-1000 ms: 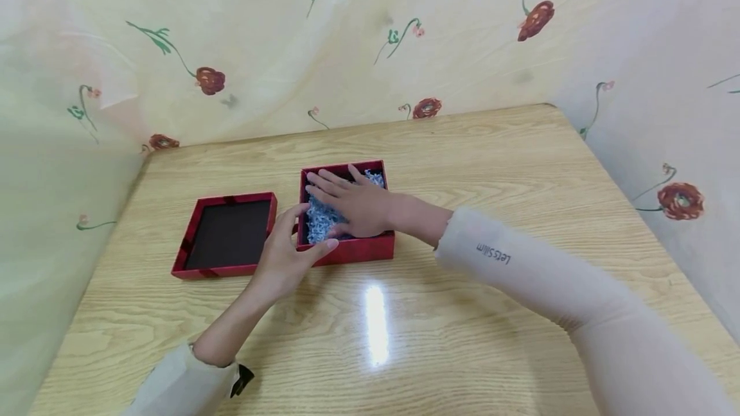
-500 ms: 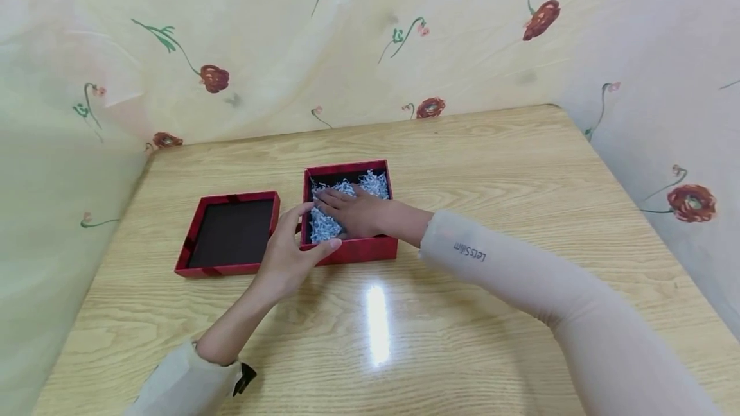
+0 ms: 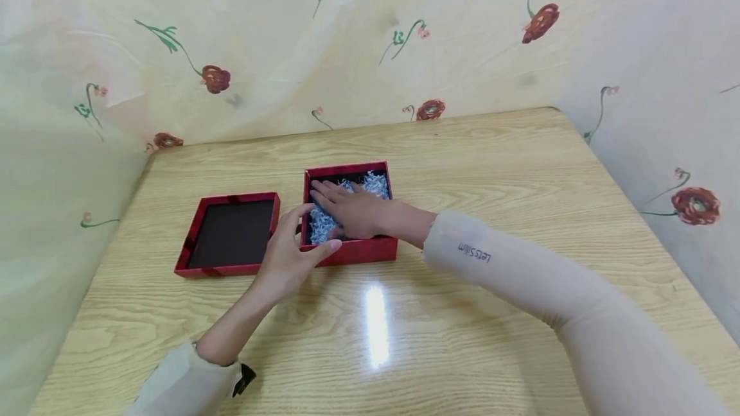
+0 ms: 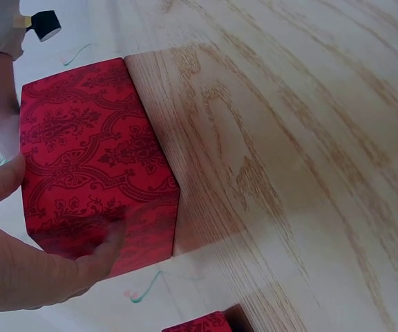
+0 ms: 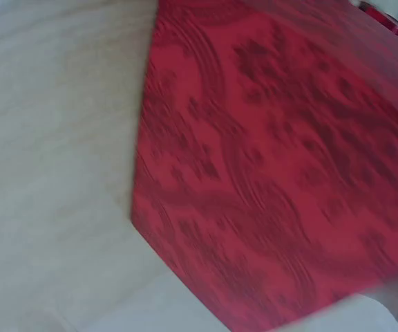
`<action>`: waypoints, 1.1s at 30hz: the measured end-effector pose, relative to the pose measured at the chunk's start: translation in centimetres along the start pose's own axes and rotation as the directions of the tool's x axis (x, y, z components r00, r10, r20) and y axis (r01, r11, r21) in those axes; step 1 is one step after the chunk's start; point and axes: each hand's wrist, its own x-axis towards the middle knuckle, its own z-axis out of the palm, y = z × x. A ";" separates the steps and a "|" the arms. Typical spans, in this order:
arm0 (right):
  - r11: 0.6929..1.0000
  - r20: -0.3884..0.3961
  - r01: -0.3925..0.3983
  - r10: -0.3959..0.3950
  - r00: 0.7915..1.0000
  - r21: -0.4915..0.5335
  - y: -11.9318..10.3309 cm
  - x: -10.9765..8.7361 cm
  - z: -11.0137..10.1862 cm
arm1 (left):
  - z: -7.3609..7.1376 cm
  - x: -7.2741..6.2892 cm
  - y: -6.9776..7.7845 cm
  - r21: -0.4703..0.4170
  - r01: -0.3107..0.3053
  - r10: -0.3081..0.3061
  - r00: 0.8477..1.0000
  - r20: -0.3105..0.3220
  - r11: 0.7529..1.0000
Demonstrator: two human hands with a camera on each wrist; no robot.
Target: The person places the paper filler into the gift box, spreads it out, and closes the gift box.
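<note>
A red box with a dark inside stands on the table, holding pale blue shredded paper. My right hand lies spread over the paper inside the box, palm down, fingers pointing to the far left. At the near left corner my left hand holds the box, thumb along the front wall and fingers at the left side. The left wrist view shows the thumb against the box's patterned wall. Only the red box side fills much of the right wrist view, with the right hand mostly hidden.
A shallow red box lid, black inside, lies hollow side up on the wooden table, left of the box. A floral curtain hangs behind the table and along its sides.
My right hand has sunk lower into the box, shifting towards the near side and then slightly forward over the shredded paper. The left hand stays at the box corner.
</note>
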 end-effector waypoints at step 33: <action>0.992 0.053 -0.034 0.028 0.998 0.122 -0.1 -2.9 -4.2 | -0.4 0.2 0.2 0.008 -0.008 0.008 1.000 0.023 1.000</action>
